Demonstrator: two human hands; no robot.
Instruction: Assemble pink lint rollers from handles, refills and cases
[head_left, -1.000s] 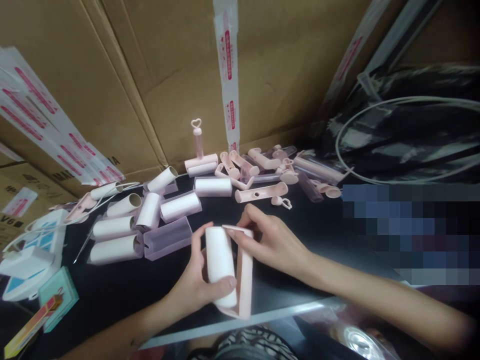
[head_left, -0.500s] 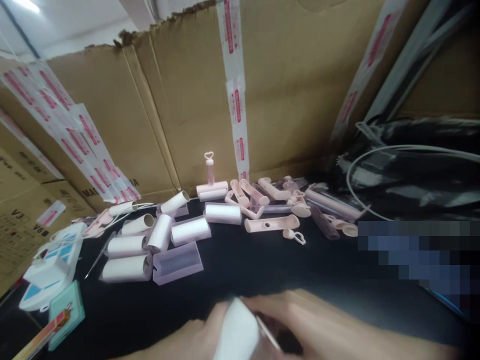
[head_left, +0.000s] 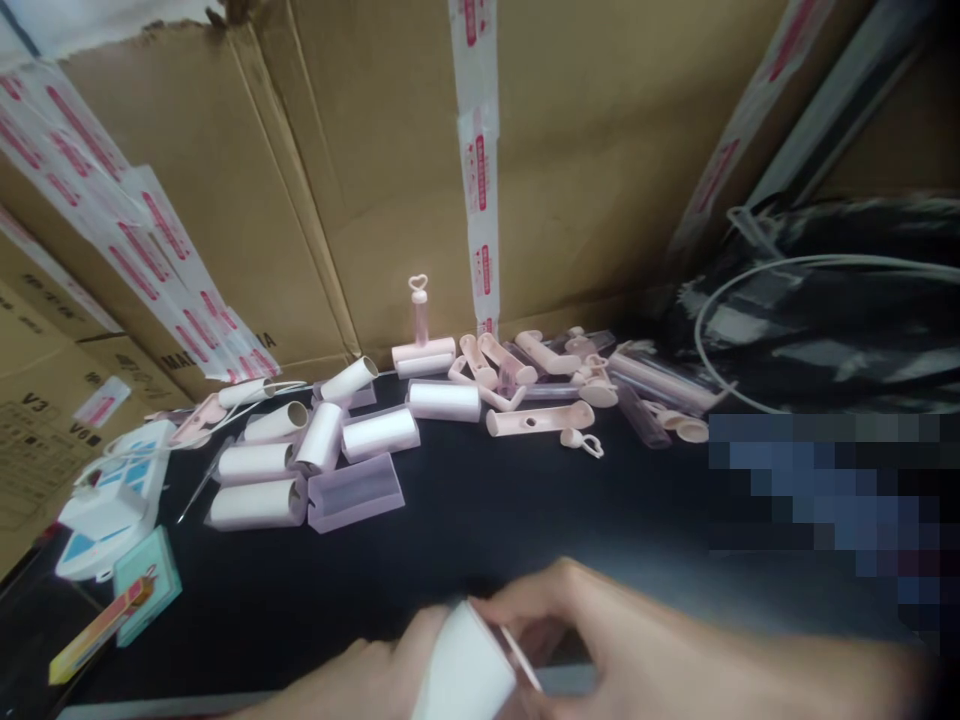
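At the bottom edge of the view my left hand is wrapped round a white paper roll. My right hand pinches the thin pink frame that sits against the roll's right side. Both hands are close to my body, above the black tabletop, and are partly cut off and blurred.
Several white rolls and clear pink covers lie at the left. Pink handles and parts lie in the middle back, with one assembled roller standing upright. Cardboard boxes form the back wall. Small boxes sit far left; a black bag is right.
The view has tilted up, so my hands with the roll and frame now sit at the bottom edge. The grip on the roll and frame is unchanged.
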